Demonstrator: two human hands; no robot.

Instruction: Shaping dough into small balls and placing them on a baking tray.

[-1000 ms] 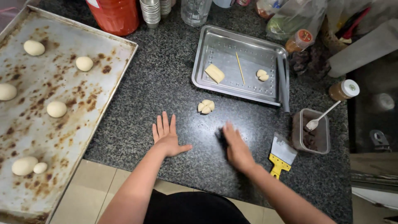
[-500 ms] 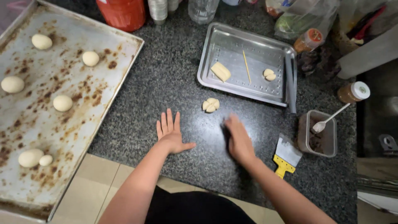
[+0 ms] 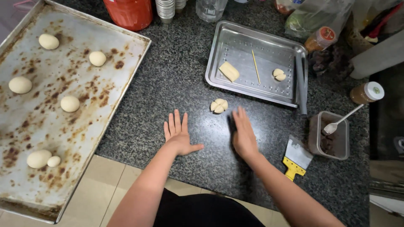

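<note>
While both hands lie flat, open, empty on counter (image 3: 176, 80), dough piece (image 3: 219, 106) sits just ahead between left hand (image 3: 179, 134) and right hand (image 3: 244, 134), right nearer.

Surface (image 3: 176, 71): black granite w/ grey speckle. Big baking sheet (image 3: 38, 176): dull grey, brown rust blotches. Dough balls (image 3: 70, 104): pale cream. Small tray (image 3: 235, 42): shiny silver, dotted embossing. Scraper (image 3: 297, 158): steel blade, yellow handle. Tub (image 3: 336, 151): clear, dk brown filling.
</note>
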